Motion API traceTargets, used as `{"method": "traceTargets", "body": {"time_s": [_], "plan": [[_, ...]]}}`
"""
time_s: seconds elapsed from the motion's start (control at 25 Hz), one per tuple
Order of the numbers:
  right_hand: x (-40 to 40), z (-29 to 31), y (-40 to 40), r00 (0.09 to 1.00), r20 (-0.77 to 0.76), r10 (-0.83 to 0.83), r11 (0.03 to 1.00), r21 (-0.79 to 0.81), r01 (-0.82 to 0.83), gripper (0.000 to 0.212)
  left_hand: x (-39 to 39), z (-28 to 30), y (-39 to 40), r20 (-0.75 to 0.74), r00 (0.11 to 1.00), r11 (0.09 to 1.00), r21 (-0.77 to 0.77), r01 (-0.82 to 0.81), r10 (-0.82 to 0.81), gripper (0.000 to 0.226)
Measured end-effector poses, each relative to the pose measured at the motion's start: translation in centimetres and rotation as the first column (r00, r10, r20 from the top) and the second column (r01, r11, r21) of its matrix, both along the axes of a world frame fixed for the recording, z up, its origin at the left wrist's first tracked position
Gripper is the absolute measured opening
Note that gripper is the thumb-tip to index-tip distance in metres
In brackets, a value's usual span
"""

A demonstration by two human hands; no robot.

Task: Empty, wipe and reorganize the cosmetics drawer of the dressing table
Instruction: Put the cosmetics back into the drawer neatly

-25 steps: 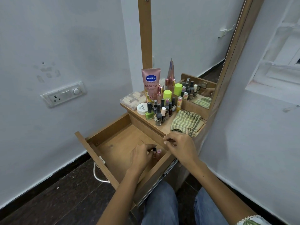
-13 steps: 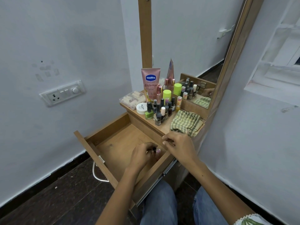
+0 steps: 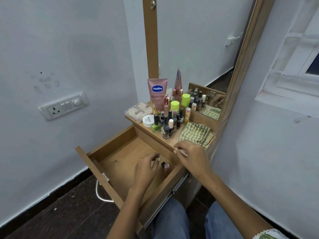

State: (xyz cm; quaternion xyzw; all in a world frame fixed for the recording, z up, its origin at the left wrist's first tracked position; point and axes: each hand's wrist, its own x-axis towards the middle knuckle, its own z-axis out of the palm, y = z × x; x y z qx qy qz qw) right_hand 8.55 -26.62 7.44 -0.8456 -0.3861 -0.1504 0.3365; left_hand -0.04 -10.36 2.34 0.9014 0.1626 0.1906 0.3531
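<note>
The wooden drawer (image 3: 110, 157) of the dressing table is pulled out, its floor mostly bare. My left hand (image 3: 146, 171) reaches into its near right corner, and the fingertips pinch a small dark-capped nail polish bottle (image 3: 162, 164). A pink bottle (image 3: 166, 166) stands right beside it. My right hand (image 3: 191, 156) rests on the front edge of the tabletop (image 3: 151, 135) with loosely bent fingers and holds nothing I can see. Several nail polish bottles (image 3: 168, 125) stand grouped on the top. A folded green checked cloth (image 3: 196, 133) lies just beyond my right hand.
Behind the polishes stand a pink Vaseline tube (image 3: 157, 95), a lime-green bottle (image 3: 174, 106), a white jar (image 3: 148, 120) and a clear box (image 3: 138, 110). A tall mirror (image 3: 198, 49) rises at the back. The drawer's metal handle (image 3: 101, 195) juts left. My knees sit under the drawer.
My left hand has sunk slightly lower into the drawer corner with the dark-capped bottle. My right hand stays on the tabletop edge.
</note>
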Motion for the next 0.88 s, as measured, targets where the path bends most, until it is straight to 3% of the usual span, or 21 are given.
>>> {"method": "traceTargets", "body": {"time_s": [0.24,0.36,0.52,0.68,0.88], "plan": [[6.5,2.2,1.2,0.976,0.073,-0.207,0.976,0.082,0.201,0.033,0.3,3.9,-1.6,0.266,0.961,0.989,0.097,-0.112,0.083,0.023],[9.5,2.9,2.3,0.970,0.115,-0.215,0.975,-0.030,0.220,0.041,1.1,5.4,-2.2,0.313,0.947,0.981,0.150,-0.123,0.071,0.024],[11.5,4.3,3.7,0.985,0.134,-0.106,0.975,-0.180,0.130,0.051,1.7,6.2,-2.4,0.336,0.938,0.972,0.177,-0.155,0.088,0.025],[12.5,5.5,4.2,0.971,0.236,0.023,0.959,-0.280,0.045,0.037,2.1,6.8,-2.5,0.353,0.930,0.967,0.184,-0.178,0.104,0.025],[13.6,6.5,4.5,0.950,0.311,0.023,0.949,-0.304,0.077,0.023,2.4,7.4,-2.5,0.367,0.924,0.959,0.209,-0.193,0.106,0.024]]}}
